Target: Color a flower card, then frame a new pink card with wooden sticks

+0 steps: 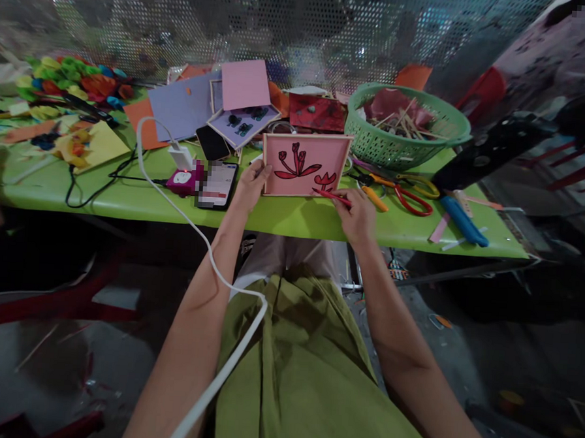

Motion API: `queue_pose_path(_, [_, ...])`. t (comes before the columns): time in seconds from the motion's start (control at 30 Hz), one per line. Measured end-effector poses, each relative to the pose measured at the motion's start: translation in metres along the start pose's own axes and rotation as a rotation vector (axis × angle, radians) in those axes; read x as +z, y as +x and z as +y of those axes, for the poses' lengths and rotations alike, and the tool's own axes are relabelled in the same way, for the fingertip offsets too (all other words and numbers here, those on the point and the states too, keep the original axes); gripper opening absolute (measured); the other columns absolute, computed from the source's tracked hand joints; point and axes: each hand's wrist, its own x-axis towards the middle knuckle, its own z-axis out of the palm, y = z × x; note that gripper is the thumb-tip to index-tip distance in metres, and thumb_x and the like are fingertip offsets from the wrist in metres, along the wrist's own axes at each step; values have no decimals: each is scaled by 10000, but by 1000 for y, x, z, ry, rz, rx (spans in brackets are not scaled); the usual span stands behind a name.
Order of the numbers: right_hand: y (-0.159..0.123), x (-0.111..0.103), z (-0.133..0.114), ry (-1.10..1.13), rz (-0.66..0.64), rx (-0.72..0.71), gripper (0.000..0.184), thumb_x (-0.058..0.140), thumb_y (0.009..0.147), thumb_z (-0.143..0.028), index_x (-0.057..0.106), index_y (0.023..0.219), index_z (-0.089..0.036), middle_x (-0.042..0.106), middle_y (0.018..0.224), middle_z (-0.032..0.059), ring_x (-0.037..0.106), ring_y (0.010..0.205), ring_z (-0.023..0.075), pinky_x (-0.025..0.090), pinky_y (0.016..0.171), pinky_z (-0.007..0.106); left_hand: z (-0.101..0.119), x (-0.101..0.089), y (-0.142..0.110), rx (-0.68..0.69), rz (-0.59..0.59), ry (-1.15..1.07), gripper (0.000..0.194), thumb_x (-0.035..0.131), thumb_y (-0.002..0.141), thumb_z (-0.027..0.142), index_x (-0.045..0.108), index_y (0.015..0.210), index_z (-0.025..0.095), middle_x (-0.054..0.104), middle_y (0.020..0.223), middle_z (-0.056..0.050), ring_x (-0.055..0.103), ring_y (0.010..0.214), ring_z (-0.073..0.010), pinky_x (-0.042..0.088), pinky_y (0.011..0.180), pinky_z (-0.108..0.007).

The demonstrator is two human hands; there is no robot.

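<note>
Frame center: left hand [254, 180] grips framed flower picture [308, 156] by left edge | right hand [357, 214] pinches red pencil [333, 196] | steady bracing keeps strokes within outlines

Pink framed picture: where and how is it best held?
Probably pinch the picture by its left rim, coming from the left, where the left hand holds it: the rim is narrow, and that keeps clear of the red flowers.
</note>
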Motion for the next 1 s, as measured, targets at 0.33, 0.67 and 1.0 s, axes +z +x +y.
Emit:
queue_pose_path(0.33, [1, -1, -1, -8, -12, -11, 157, 607, 990, -325, 750, 1004, -261, 759, 1000, 106, 677, 989, 309, 581, 891, 480, -4, -3, 0, 20, -25, 33, 452, 828, 871, 537, 582, 683, 206, 427, 641, 34, 448, 636, -129, 432, 609, -279])
queue_pose_path(0.67, [-1, -1, -2, -2, 7, -7, 151, 599, 967, -283, 742, 986, -237, 750, 962, 111, 684, 929, 298, 581, 845, 463, -2, -3, 0, -2, -9, 44, 442, 838, 866, 522, 591, 684, 204, 422, 626, 36, 443, 630, -125, 438, 611, -268])
queue_pose_path(1.0, [-1, -2, -3, -40, 13, 8, 152, 598, 980, -299, 745, 981, -260, 762, 976, 103, 677, 939, 291, 584, 824, 439, 3, 2, -1, -60, 34, 9, 338, 832, 900, 341, 610, 689, 196, 459, 615, 39, 486, 631, -125, 453, 617, -258])
